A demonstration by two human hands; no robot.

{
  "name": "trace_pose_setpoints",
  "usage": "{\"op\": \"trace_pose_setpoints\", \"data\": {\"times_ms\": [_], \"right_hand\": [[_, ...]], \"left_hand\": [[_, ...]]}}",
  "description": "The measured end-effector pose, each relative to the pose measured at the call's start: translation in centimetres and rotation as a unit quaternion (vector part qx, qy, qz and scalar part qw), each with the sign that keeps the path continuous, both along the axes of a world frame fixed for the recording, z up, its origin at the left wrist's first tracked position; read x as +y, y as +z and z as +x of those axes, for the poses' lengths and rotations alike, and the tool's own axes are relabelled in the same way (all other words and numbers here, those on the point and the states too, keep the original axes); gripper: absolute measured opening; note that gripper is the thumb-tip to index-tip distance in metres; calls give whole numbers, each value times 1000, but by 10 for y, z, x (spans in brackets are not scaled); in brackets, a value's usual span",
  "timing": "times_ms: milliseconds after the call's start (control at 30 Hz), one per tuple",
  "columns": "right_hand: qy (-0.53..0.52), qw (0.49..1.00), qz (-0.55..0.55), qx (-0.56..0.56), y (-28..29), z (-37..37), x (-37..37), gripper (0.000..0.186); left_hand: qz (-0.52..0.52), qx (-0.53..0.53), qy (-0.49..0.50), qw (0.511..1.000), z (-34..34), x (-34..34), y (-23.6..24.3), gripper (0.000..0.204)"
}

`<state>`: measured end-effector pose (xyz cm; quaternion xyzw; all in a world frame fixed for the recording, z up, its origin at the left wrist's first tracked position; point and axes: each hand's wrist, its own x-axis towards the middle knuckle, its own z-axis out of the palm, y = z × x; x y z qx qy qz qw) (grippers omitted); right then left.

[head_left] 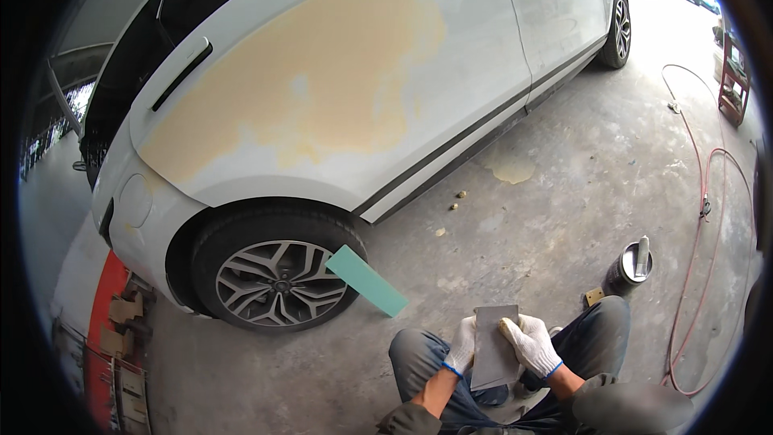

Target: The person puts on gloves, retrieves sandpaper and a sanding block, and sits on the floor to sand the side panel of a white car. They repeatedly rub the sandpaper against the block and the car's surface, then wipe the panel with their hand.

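My left hand and my right hand, both in white knit gloves with blue cuffs, grip a flat grey rectangular sheet between my knees. The left holds its left edge; the right has its thumb across the face near the upper right. Whether the sheet is sandpaper or a stiff board, I cannot tell. Ahead of me is a white car's side panel with a broad patch of beige filler. Beside the wheel, a green rectangular strip overlaps the tyre's right side.
On the right stand an open dark can with a light-coloured tool across its rim and a small tan block. A red hose loops over the concrete floor. Small crumbs lie near the sill. A red shelf stands at the left.
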<state>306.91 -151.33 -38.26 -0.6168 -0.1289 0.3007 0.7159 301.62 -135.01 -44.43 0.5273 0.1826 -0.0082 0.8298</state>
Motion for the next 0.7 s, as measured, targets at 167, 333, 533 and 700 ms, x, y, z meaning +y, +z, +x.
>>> {"op": "trace_pose_setpoints", "data": {"times_ms": [167,333,533,700], "right_hand": [[-6,999,3,50,-17,-1,1,28],[28,999,-10,40,6,-20,-9,26],[-74,995,-54,-28,41,3,-59,20],[-264,958,-10,-114,44,42,-63,18]], "left_hand": [[-75,33,47,995,6,-5,13,18],[134,14,154,979,31,-1,13,29],[150,-34,310,938,49,14,33,32],[187,-139,147,961,55,-14,73,35]]}}
